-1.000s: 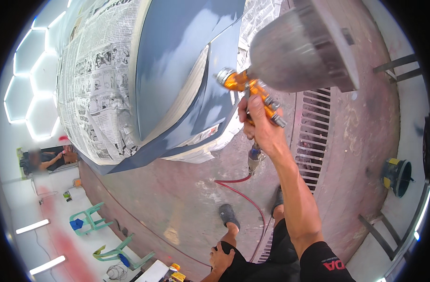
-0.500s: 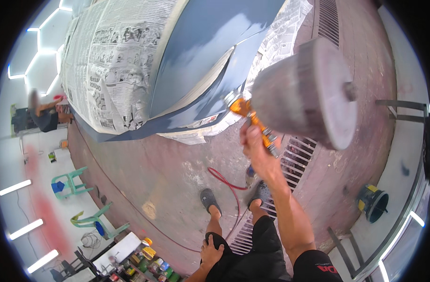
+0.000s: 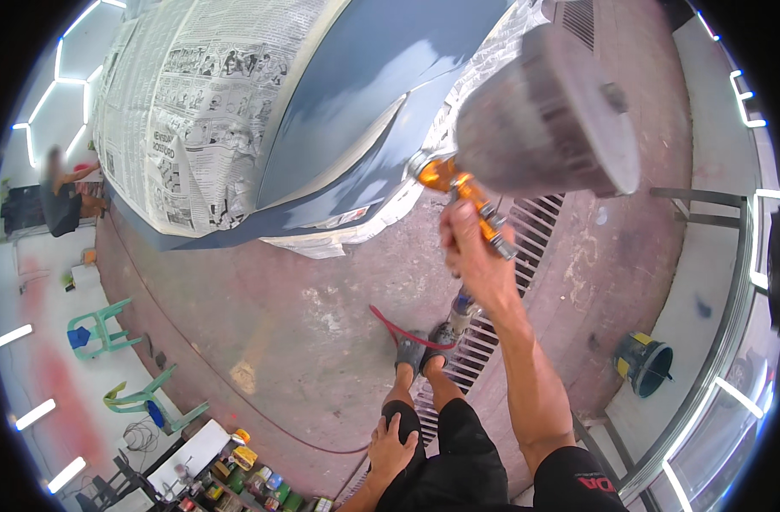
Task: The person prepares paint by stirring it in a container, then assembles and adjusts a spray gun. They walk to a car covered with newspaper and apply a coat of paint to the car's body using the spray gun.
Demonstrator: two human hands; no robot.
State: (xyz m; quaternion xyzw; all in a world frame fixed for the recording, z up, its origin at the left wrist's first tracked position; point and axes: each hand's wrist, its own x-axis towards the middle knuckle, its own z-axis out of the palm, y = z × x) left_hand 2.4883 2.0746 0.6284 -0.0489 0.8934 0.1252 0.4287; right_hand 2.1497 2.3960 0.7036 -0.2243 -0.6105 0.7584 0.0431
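My right hand [image 3: 479, 243] is wrapped round the grip of an orange spray gun [image 3: 448, 181], held out at the end of my bent arm. A large greyish paint cup [image 3: 535, 124] sits on the gun and tilts up to the right. The nozzle points left toward a car panel [image 3: 343, 102] coated in grey-blue, wet-looking in places; the gap between them cannot be judged. Masking newspaper [image 3: 211, 111] covers the area beside the panel and hangs along its lower edge. My left hand [image 3: 392, 445] lies with fingers spread on my left knee, holding nothing.
A red hose [image 3: 390, 322] loops near my feet beside a long floor grate [image 3: 458, 367]. Green plastic stools [image 3: 104, 328] and paint cans [image 3: 270, 486] stand at the left. Another person [image 3: 61, 192] works far left. A dark bucket [image 3: 644, 365] sits at the right.
My feet have come together, the right one shifting left. The spray gun has risen slightly against the car and its cup is tipped further. The left hand stays on the knee.
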